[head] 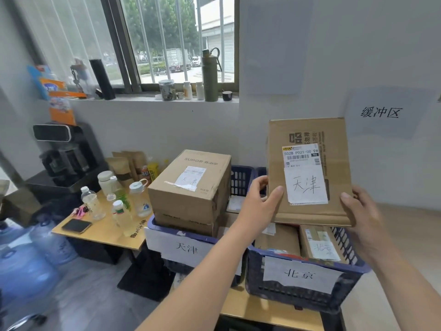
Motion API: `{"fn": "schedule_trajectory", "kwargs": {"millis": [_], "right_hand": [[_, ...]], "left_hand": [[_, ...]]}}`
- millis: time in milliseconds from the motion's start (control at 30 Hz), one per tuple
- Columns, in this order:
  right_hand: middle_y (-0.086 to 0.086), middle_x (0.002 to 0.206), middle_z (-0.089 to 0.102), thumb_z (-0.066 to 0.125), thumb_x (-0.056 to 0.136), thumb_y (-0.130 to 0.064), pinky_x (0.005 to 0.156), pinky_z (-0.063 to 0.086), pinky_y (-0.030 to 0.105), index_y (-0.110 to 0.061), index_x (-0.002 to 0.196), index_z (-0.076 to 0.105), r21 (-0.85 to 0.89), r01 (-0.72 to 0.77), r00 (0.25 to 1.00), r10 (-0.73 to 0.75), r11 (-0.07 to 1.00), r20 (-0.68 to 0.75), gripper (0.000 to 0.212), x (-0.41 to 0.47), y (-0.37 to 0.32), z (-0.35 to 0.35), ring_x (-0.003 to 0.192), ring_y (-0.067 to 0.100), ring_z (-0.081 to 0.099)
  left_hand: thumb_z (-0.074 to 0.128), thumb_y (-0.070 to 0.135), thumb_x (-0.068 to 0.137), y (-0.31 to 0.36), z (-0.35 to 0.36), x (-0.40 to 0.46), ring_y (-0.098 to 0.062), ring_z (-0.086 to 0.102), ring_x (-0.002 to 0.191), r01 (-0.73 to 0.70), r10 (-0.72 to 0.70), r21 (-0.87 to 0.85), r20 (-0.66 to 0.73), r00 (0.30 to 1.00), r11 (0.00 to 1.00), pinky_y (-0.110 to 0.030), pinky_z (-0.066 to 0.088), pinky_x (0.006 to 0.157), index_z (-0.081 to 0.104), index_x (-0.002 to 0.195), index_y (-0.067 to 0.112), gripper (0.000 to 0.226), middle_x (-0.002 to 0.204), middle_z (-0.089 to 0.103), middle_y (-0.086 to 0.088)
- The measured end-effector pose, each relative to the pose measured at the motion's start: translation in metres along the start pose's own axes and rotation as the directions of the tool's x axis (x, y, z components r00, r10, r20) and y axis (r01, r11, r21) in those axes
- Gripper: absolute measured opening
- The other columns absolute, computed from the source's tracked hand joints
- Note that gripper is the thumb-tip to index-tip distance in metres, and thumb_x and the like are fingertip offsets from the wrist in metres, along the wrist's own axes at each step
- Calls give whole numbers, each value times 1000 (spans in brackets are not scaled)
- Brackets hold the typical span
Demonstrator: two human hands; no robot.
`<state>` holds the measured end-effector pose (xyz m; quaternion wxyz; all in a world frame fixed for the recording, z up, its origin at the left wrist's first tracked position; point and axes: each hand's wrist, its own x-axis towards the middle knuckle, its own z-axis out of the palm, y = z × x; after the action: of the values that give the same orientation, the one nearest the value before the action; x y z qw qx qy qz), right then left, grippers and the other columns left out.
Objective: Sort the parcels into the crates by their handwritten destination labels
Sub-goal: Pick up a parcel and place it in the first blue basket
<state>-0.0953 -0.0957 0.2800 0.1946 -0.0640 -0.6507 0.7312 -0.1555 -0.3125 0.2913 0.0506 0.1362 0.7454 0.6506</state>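
I hold a flat brown cardboard parcel (334, 139) upright in front of me, its white handwritten label reading 天津. My left hand (259, 204) grips its lower left edge and my right hand (362, 211) grips its lower right corner. Below it stands a blue crate (303, 297) tagged 北京, with several parcels inside, one (319, 244) labelled 北京. To its left a blue crate (181, 235) tagged 天津 carries a large SUPOR box (191, 185) labelled 天津. Another blue crate (241, 179) stands behind.
A low wooden table (100, 232) at left holds several bottles and a phone (76, 225). Water jugs (26, 266) sit on the floor at far left. A coffee machine (64, 154) stands by the wall. A sign 缓冲区 (380, 112) hangs on the right wall.
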Motion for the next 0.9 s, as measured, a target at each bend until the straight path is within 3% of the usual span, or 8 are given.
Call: {"fn": "schedule_trajectory", "kwargs": {"millis": [67,133,267,467,533,600,700,900], "right_hand": [[-2,111,73,54,99,-29,63,59,28,-24,132,54,43,-35,999,34,998,30,34,-4,1,-6,86,9,72],[-9,102,74,47,102,-19,62,60,27,-29,127,56,47,-64,997,62,997,44,28,-6,5,-13,85,8,71],[-7,108,72,47,102,-24,91,51,46,-40,113,62,62,-141,989,138,988,48,24,-8,11,-18,96,14,64],[-2,108,69,40,104,-40,93,47,45,-27,129,59,122,-198,979,191,973,70,35,-1,11,-6,79,4,67],[-3,110,72,39,102,-49,99,48,50,-26,137,56,81,-227,971,219,971,96,46,7,7,5,89,9,68],[-2,118,72,42,98,-59,100,50,54,-33,134,60,27,-248,963,243,968,119,47,14,-1,21,103,16,68],[-3,113,74,42,96,-63,90,55,50,-42,116,69,-1,-250,956,247,968,160,40,24,-15,55,105,18,68],[2,118,68,46,91,-70,93,55,51,-31,124,63,-88,-299,929,311,950,200,53,56,-22,150,111,23,64]], "left_hand": [[58,46,98,-4,10,-5,-14,66,109,14,-14,-1,1,1000,1000,-37,53,98,42,140,30,48,135,57,14],[58,48,97,-8,19,-8,-13,66,111,37,-36,-14,26,999,999,-39,54,98,39,142,31,52,139,56,13],[57,65,86,-14,26,-6,-10,58,123,58,-58,-2,72,996,998,-43,49,105,30,151,41,75,145,52,15],[55,74,81,2,11,15,-10,57,126,45,-46,24,60,997,999,-44,46,108,34,150,47,77,145,52,15],[56,73,78,16,-3,22,-12,52,132,36,-37,36,37,999,999,-46,42,111,40,148,45,77,145,53,14],[58,62,84,34,-22,28,-9,58,124,7,-8,38,25,1000,999,-42,45,109,52,142,37,64,135,62,14],[52,39,100,55,-57,38,-9,67,107,-29,29,35,19,999,999,-36,52,100,66,113,39,19,112,72,14],[49,37,101,72,-144,63,-8,63,77,82,-78,28,-98,992,996,-25,46,70,66,87,31,23,84,69,11]]}}
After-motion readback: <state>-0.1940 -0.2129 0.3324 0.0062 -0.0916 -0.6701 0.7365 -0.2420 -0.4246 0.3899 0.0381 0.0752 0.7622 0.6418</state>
